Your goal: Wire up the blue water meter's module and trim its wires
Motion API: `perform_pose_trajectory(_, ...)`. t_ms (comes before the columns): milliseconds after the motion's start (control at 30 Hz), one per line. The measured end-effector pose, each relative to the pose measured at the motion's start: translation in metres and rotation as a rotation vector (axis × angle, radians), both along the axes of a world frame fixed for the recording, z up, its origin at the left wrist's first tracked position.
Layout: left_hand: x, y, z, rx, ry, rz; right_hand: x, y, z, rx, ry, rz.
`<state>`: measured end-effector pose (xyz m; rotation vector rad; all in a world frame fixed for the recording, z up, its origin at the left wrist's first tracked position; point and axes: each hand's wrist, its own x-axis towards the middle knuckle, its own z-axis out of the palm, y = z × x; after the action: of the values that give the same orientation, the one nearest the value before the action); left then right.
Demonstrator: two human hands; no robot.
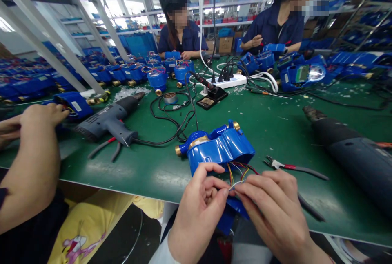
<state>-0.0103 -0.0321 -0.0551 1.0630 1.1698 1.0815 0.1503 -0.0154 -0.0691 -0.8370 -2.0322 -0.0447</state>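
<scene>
Actually, everything here turns on the thin wires, which lie in the small gap between two sets of fingertips, just above the near edge of the green surface. A pale one crosses this gap, rising a little to the right. The left hand is narrow, with thumb and finger closed on its lower end; the right hand pinches at the upper end, though its exact grip is partly hidden. Both hands are about equally near, but the coloured strands bend toward the right one.

These strands come out of the blue housing, which lies directly beyond the hands, just inside the near edge. Its long axis is slanted, the left brass end being closer to this edge and the right one farther.

Further to the right, the cutters lie beside the right hand, and one heat gun is toward the right near corner. Beyond the housing, toward the far edge, stand the soldering stand and the power strip. Along the left, near another heat gun, reaches a co-worker's arm.
</scene>
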Motion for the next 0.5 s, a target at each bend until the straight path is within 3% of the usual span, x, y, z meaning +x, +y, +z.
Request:
perform_pose_trajectory(267, -0.0002, -0.0010, -0.0042, 0.067, 0.043, -0.007, 0.0004, 0.0059, 0.0035, 0.054, -0.180, -0.002)
perform_pose_trajectory(500, -0.0018, -0.0030, -0.0071, 0.062, 0.085, -0.004, -0.0012, 0.0105, -0.0025, 0.024, -0.172, -0.064)
